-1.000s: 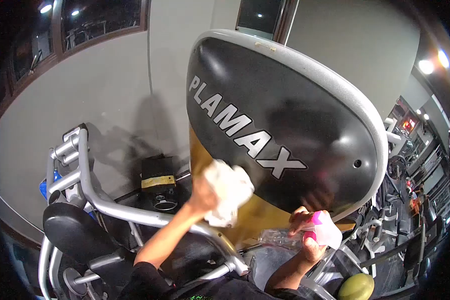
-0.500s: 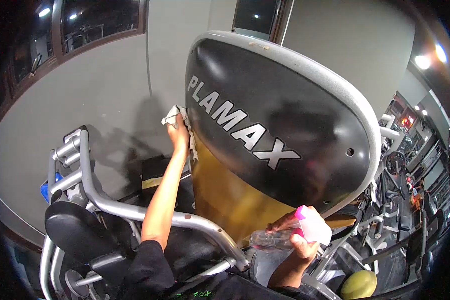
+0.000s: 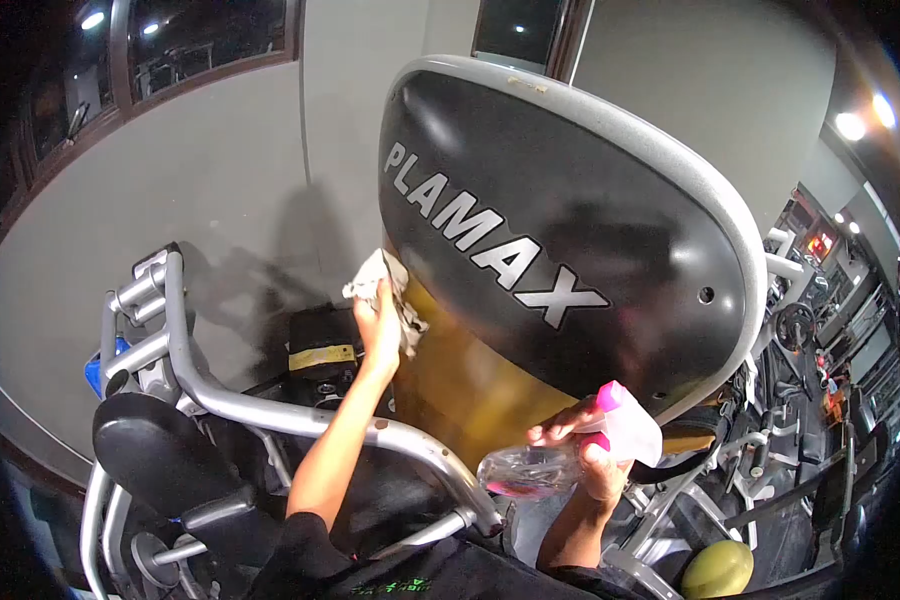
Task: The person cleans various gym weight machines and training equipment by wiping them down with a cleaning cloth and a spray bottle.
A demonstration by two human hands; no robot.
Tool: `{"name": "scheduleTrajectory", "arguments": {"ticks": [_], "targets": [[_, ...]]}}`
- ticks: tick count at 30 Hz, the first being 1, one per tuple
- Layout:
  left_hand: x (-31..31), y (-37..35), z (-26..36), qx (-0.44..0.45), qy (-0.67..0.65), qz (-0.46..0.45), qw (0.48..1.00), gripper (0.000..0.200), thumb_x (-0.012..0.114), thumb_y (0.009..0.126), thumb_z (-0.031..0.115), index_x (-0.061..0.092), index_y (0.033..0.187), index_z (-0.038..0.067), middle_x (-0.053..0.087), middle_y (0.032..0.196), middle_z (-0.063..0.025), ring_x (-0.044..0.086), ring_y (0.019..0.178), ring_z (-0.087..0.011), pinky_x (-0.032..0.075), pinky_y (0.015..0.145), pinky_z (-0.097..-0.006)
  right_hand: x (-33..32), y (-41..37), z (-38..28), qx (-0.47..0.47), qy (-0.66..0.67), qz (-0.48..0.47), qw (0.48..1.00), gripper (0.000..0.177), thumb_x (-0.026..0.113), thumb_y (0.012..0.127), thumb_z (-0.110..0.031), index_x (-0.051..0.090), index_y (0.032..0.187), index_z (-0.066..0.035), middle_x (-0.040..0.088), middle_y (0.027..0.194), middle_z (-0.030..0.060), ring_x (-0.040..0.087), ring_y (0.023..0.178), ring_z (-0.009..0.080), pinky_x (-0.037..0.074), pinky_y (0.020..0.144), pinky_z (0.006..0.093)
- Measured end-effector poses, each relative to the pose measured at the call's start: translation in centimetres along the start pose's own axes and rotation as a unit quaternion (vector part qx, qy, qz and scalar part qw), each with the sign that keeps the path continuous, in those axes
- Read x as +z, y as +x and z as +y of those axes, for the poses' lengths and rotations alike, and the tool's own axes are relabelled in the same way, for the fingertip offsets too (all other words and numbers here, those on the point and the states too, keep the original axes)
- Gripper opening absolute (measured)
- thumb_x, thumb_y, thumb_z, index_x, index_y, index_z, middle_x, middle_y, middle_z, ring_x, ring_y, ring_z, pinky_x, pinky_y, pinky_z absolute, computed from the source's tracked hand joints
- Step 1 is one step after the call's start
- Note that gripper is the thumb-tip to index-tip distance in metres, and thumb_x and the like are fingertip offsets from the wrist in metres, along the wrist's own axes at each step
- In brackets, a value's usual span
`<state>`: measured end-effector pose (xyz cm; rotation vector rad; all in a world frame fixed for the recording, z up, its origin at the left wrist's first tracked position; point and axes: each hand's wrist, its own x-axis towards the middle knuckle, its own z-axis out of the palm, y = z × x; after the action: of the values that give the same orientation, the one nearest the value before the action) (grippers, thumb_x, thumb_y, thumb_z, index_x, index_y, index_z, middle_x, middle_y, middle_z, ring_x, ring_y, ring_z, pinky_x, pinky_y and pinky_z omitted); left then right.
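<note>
Head view: I see both hands busy at a gym machine's cover.
I read the left hand (image 3: 378,330) as closed around a crumpled white cloth (image 3: 370,272), pressing it to the left edge of the glossy black oval cover lettered PLAMAX (image 3: 570,220), just above the yellow panel (image 3: 460,380); the right hand (image 3: 600,465) is wrapped round a clear plastic spray bottle with a pink trigger head (image 3: 515,470), held nearly level, below the cover; a grey tubular frame (image 3: 270,415) passes under the left forearm.

Glossy black plastic shroud (image 3: 570,200), crumpled cloth rag (image 3: 382,285), clear plastic bottle (image 3: 530,468).
</note>
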<state>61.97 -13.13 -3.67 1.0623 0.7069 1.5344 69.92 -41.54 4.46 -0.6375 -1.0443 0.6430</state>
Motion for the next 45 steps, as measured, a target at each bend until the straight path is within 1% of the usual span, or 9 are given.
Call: {"name": "scheduleTrajectory", "arguments": {"ticks": [4, 7, 12, 29, 35, 40, 41, 43, 45], "targets": [[0.2, 4.0, 0.5, 0.023, 0.088, -0.015, 0.996, 0.033, 0.051, 0.095, 0.021, 0.051, 0.12, -0.001, 0.056, 0.116, -0.0085, 0.052, 0.105, -0.0167, 0.039, 0.093, -0.032, 0.0, 0.0, -0.6, -0.01, -0.028, -0.035, 0.999, 0.038, 0.062, 0.074, 0.007, 0.046, 0.109, 0.008, 0.058, 0.099, 0.0231, 0.059, 0.105, 0.0412, 0.052, 0.086, 0.0501], [1.4, 4.4, 0.9, 0.056, 0.033, -0.005, 0.998, 0.033, 0.053, 0.094, 0.018, 0.051, 0.12, -0.002, 0.058, 0.116, -0.0095, 0.053, 0.109, -0.0176, 0.038, 0.095, -0.0316, 1.6, 1.2, -1.0, -0.037, -0.154, -0.028, 0.987, 0.041, 0.065, 0.071, -0.002, 0.049, 0.107, 0.008, 0.054, 0.102, 0.0197, 0.06, 0.1, 0.0415, 0.055, 0.08, 0.0427], [1.2, 3.9, 0.6, 0.041, 0.023, 0.018, 0.999, 0.033, 0.052, 0.095, 0.021, 0.052, 0.12, -0.001, 0.058, 0.115, -0.009, 0.053, 0.107, -0.0173, 0.038, 0.094, -0.0318, 1.2, 1.5, -0.4, -0.05, -0.139, -0.072, 0.986, 0.052, 0.062, 0.069, 0.004, 0.046, 0.117, 0.014, 0.046, 0.116, 0.0227, 0.057, 0.108, 0.0431, 0.058, 0.072, 0.0368], [1.4, 8.5, -4.4, 0.113, 0.047, 0.077, 0.989, 0.034, 0.05, 0.095, 0.025, 0.058, 0.113, -0.003, 0.063, 0.106, -0.0081, 0.057, 0.097, -0.018, 0.043, 0.087, -0.0313, 0.8, 0.8, -0.7, -0.057, -0.141, -0.081, 0.985, 0.04, 0.06, 0.075, 0.0, 0.053, 0.113, 0.01, 0.045, 0.12, 0.0239, 0.055, 0.11, 0.0438, 0.057, 0.08, 0.0405], [0.1, 0.8, -3.7, 0.184, 0.13, 0.029, 0.974, 0.033, 0.045, 0.097, 0.021, 0.057, 0.111, -0.006, 0.062, 0.107, -0.0144, 0.056, 0.097, -0.0213, 0.042, 0.089, -0.034, 0.0, 0.7, -0.2, -0.084, -0.187, -0.051, 0.977, 0.036, 0.061, 0.073, -0.004, 0.057, 0.106, 0.011, 0.05, 0.112, 0.0246, 0.06, 0.103, 0.0405, 0.054, 0.085, 0.0457], [-0.6, -8.8, -1.0, 0.1, 0.118, -0.084, 0.984, 0.025, 0.044, 0.094, 0.005, 0.054, 0.114, -0.007, 0.06, 0.105, -0.0122, 0.055, 0.097, -0.0228, 0.041, 0.088, -0.0354, 0.1, 0.2, 0.0, -0.055, -0.125, 0.004, 0.991, 0.034, 0.059, 0.069, -0.003, 0.06, 0.099, 0.011, 0.053, 0.109, 0.0233, 0.061, 0.102, 0.0397, 0.053, 0.085, 0.0454], [-0.4, -9.8, -1.2, 0.171, 0.015, -0.137, 0.976, 0.024, 0.05, 0.084, -0.005, 0.059, 0.107, -0.003, 0.061, 0.097, -0.0122, 0.06, 0.082, -0.0196, 0.047, 0.079, -0.0314, -0.1, 0.1, -0.1, -0.055, -0.13, 0.007, 0.99, 0.035, 0.059, 0.067, -0.002, 0.059, 0.099, 0.011, 0.055, 0.108, 0.0225, 0.062, 0.099, 0.0378, 0.053, 0.083, 0.0436], [-0.5, -11.2, -0.5, 0.386, 0.159, -0.203, 0.886, 0.025, 0.062, 0.081, 0.003, 0.059, 0.106, 0.002, 0.063, 0.097, -0.0117, 0.06, 0.094, -0.0266, 0.046, 0.084, -0.0403, -1.2, -0.6, -0.1, -0.054, -0.133, 0.017, 0.99, 0.036, 0.059, 0.065, -0.002, 0.059, 0.099, 0.01, 0.056, 0.106, 0.0218, 0.063, 0.097, 0.0359, 0.053, 0.081, 0.0417], [-0.7, -12.6, 0.0, 0.397, 0.219, -0.333, 0.827, 0.034, 0.072, 0.069, 0.008, 0.062, 0.102, 0.005, 0.064, 0.093, -0.0101, 0.061, 0.093, -0.0272, 0.048, 0.082, -0.0426, -3.2, -1.5, 0.1, -0.057, -0.195, -0.029, 0.979, 0.039, 0.054, 0.069, 0.005, 0.046, 0.106, 0.012, 0.05, 0.101, 0.0218, 0.063, 0.094, 0.0416, 0.061, 0.068, 0.0399]]}}
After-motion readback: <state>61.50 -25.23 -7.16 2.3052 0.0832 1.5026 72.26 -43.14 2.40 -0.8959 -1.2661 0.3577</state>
